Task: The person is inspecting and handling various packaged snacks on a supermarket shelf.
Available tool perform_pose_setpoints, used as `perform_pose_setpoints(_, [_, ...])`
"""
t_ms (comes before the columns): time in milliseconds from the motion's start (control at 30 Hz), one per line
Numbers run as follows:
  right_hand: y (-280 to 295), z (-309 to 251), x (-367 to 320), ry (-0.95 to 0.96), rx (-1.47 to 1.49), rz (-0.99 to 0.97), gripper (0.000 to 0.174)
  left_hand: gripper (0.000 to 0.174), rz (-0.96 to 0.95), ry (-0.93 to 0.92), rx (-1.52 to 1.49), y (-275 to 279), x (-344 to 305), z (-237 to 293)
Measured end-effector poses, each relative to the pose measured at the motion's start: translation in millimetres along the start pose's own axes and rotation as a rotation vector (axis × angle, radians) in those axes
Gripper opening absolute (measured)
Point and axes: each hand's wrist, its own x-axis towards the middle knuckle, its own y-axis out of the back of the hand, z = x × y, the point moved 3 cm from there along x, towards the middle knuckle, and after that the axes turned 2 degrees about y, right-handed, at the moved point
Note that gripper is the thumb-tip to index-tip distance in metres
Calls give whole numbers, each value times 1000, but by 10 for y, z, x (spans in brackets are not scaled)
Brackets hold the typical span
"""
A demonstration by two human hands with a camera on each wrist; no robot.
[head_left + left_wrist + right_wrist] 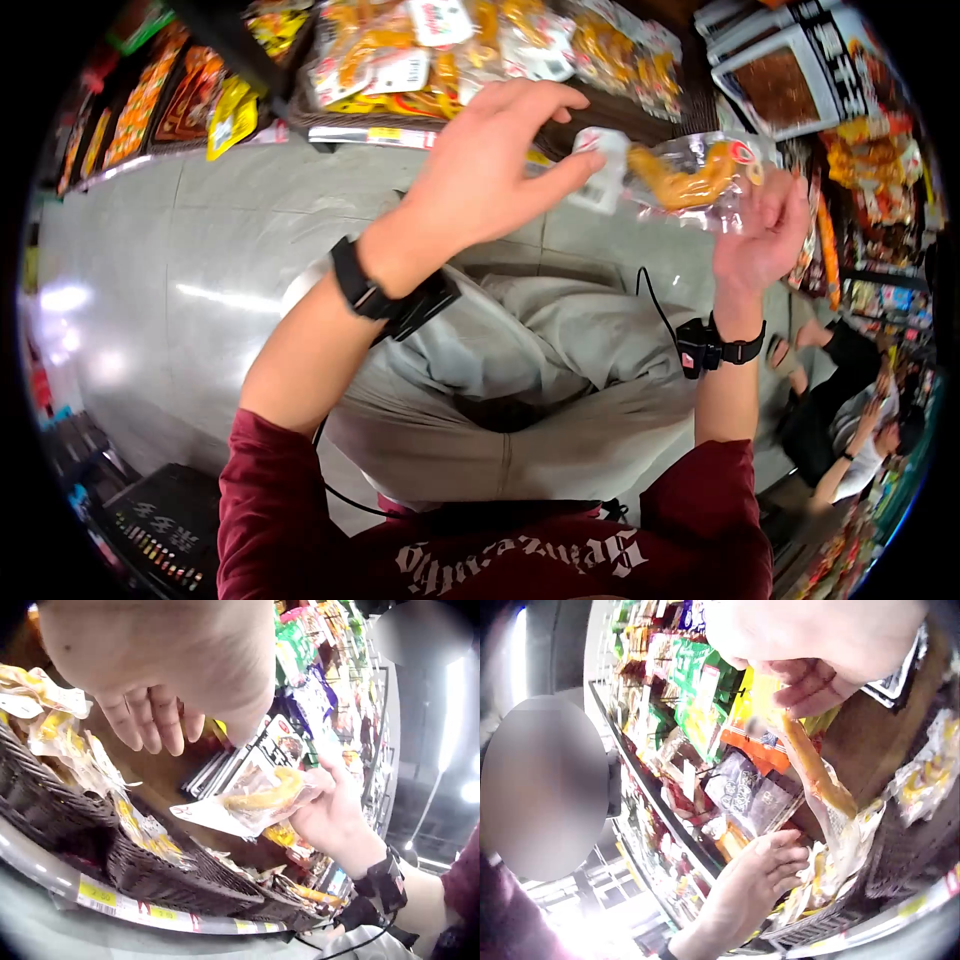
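Packet of clear plastic (700, 180), with one curved golden-brown piece of food (668, 190) sealed inside and a white paper label (598, 192) at one end: seen from the head, it is held up before the shelf, its other end pinched in the right hand (765, 235). The left hand (490, 165) is spread beside the label, grasping nothing.

From the left wrist, the packet is above the dark brown woven baskets (180, 883), a gap between it and the left hand's loose fingers.

From the right wrist, it slants down out of the right hand's grasp. I'd judge it light, its film slick and crinkly, the food bendable; gripping round the food's thick part looks surer than pinching film.
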Motion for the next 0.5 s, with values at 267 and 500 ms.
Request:
perform_pose_setpoints(267, [-149, 318, -935, -172, 92, -262, 52, 51, -777, 355, -372, -401, -372, 256])
perform_pose_setpoints(500, [-380, 286, -791, -442, 481, 117, 34, 13, -944, 365, -444, -629, -488, 149])
